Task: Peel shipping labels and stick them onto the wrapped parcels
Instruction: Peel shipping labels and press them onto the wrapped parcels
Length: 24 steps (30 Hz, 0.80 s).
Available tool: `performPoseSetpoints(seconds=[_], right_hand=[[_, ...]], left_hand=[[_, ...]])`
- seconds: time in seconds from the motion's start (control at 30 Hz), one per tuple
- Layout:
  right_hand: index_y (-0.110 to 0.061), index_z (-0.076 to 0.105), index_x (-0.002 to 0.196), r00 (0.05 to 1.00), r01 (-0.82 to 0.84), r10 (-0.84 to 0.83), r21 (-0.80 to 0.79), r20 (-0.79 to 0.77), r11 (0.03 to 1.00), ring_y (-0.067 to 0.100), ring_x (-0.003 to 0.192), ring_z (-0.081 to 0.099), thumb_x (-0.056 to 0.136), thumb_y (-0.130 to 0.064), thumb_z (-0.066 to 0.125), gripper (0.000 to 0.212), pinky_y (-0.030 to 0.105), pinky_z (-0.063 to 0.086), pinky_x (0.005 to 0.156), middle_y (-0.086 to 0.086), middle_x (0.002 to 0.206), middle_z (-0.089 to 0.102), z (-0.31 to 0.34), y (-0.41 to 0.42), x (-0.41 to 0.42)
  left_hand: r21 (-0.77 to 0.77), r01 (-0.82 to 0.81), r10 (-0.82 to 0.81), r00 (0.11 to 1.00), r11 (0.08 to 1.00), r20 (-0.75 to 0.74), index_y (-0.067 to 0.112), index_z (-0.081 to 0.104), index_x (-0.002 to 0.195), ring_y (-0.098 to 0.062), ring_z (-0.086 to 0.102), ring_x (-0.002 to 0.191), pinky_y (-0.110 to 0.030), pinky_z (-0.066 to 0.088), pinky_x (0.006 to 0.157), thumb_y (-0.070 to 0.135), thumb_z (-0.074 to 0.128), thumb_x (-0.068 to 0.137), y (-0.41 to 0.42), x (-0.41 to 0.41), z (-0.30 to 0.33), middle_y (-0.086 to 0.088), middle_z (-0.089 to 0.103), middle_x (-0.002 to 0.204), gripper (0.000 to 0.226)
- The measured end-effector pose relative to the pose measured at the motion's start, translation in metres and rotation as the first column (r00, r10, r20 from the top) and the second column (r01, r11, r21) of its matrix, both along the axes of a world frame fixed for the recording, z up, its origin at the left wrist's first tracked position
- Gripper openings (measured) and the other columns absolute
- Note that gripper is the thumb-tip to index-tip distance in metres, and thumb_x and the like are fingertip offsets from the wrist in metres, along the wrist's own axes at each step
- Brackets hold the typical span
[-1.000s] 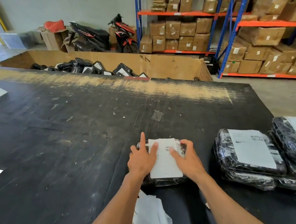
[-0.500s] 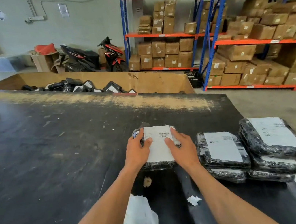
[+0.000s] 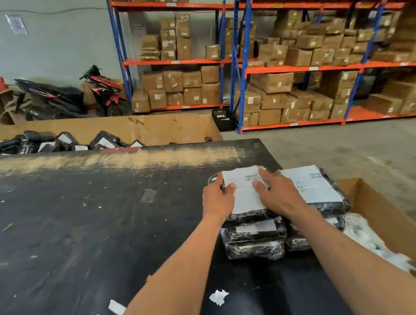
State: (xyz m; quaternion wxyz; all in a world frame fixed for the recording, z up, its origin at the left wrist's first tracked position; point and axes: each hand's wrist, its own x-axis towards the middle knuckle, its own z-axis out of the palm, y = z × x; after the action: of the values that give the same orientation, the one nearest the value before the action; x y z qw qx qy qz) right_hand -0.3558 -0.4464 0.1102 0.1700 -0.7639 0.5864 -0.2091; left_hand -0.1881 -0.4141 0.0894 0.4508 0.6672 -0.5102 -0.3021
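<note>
- Cardboard bin along the far edge of the black bench, upper left of the frame, holds a heap of black wrapped packets with white labels.
- Open cardboard box at the lower right, just beside the bench edge, holds crumpled white paper scraps.
- Wrapped parcel at centre right is a flat packet in shiny black plastic film; it sits on top of a stack of like parcels.
- Shipping label, white with a barcode and printed lines near its far end, lies flat across the top of that parcel.
- Left hand grips the parcel's left edge, thumb on the label; right hand rests on the right side, fingers spread over the label and parcel. Both hands are clamped on the parcel from either side.
- Second stack stands touching the first on its right, its top parcel labelled as well.
- Torn white paper bit lies on the bench in the lower middle, between the forearms.
</note>
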Motion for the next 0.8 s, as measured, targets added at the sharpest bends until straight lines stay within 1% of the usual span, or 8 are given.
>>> performPoseSetpoints(seconds=[0.07,0.13,0.2,0.27,0.4,0.47,0.63,0.8], right_hand=[[-0.023,0.044,0.153,0.946,-0.028,0.002,-0.075,-0.324,0.997,0.032,0.149,0.027,0.105,-0.050,0.032,0.056,0.042,0.016,0.122,0.018,0.155,0.045,-0.003,-0.004,-0.006],[-0.030,0.044,0.152,0.892,-0.049,0.003,-0.090,-0.451,0.995,0.028,0.153,0.017,0.102,-0.057,0.025,0.060,0.051,0.000,0.124,0.014,0.158,0.041,-0.007,-0.012,-0.010],[-0.038,0.037,0.154,0.895,-0.026,0.009,-0.030,-0.446,0.999,0.030,0.156,0.006,0.098,-0.065,0.021,0.064,0.062,-0.012,0.119,0.010,0.165,0.030,-0.010,-0.020,-0.012],[-0.046,0.026,0.157,0.917,0.015,0.014,0.070,-0.398,0.997,0.037,0.156,-0.002,0.095,-0.071,0.019,0.067,0.069,-0.013,0.115,0.004,0.170,0.016,-0.012,-0.024,-0.014],[-0.050,0.008,0.159,0.932,0.017,0.032,0.132,-0.362,0.991,0.041,0.155,-0.010,0.095,-0.074,0.011,0.069,0.071,-0.010,0.116,0.000,0.172,-0.001,-0.020,-0.023,-0.019],[-0.050,0.003,0.159,0.931,0.018,0.029,0.125,-0.363,0.992,0.040,0.155,-0.014,0.094,-0.075,0.008,0.069,0.070,-0.013,0.116,0.001,0.172,-0.003,-0.024,-0.021,-0.019],[-0.050,0.001,0.159,0.932,0.021,0.028,0.132,-0.362,0.991,0.039,0.154,-0.016,0.095,-0.075,0.007,0.069,0.067,-0.017,0.116,0.001,0.172,-0.005,-0.026,-0.018,-0.019],[-0.043,0.009,0.161,0.946,0.017,0.007,0.072,-0.324,0.997,0.034,0.156,-0.009,0.098,-0.070,0.014,0.069,0.061,-0.010,0.122,0.003,0.172,-0.001,-0.022,0.003,-0.021]], left_hand=[[0.039,0.019,-0.021,0.999,0.999,0.050,0.019,0.034,0.154,-0.020,0.057,0.109,-0.024,0.042,0.081,0.033,0.054,0.101,-0.010,-0.006,-0.009,-0.007,0.052,0.144,0.059],[0.091,0.031,-0.037,0.997,0.995,0.066,0.020,0.036,0.153,-0.019,0.057,0.112,-0.024,0.041,0.082,0.035,0.054,0.100,-0.018,-0.005,-0.010,-0.005,0.050,0.147,0.058],[0.114,0.040,-0.044,0.998,0.993,0.035,0.021,0.039,0.152,-0.016,0.056,0.113,-0.024,0.043,0.087,0.034,0.054,0.100,-0.025,-0.003,-0.009,-0.002,0.049,0.149,0.056],[0.110,0.017,-0.017,1.000,0.994,-0.007,0.022,0.041,0.151,-0.020,0.052,0.126,-0.031,0.045,0.101,0.033,0.055,0.100,-0.029,-0.002,-0.009,-0.001,0.050,0.148,0.055],[0.133,-0.029,0.028,1.000,0.991,0.007,0.026,0.034,0.153,-0.024,0.050,0.131,-0.045,0.043,0.108,0.037,0.053,0.098,-0.031,-0.008,-0.015,-0.001,0.050,0.147,0.059],[0.177,0.004,-0.008,1.000,0.984,0.027,0.030,0.023,0.156,-0.029,0.045,0.135,-0.047,0.040,0.110,0.042,0.047,0.100,-0.031,-0.010,-0.018,-0.006,0.039,0.155,0.062],[0.298,0.034,-0.087,0.982,0.954,0.168,0.034,0.006,0.158,-0.041,0.032,0.142,-0.049,0.034,0.113,0.047,0.032,0.103,-0.028,-0.010,-0.019,-0.017,0.011,0.163,0.062],[0.294,-0.106,-0.021,0.916,0.950,0.400,0.031,0.017,0.156,-0.044,0.045,0.128,-0.052,0.040,0.105,0.054,0.028,0.101,-0.012,-0.018,-0.012,-0.024,0.027,0.151,0.060]])
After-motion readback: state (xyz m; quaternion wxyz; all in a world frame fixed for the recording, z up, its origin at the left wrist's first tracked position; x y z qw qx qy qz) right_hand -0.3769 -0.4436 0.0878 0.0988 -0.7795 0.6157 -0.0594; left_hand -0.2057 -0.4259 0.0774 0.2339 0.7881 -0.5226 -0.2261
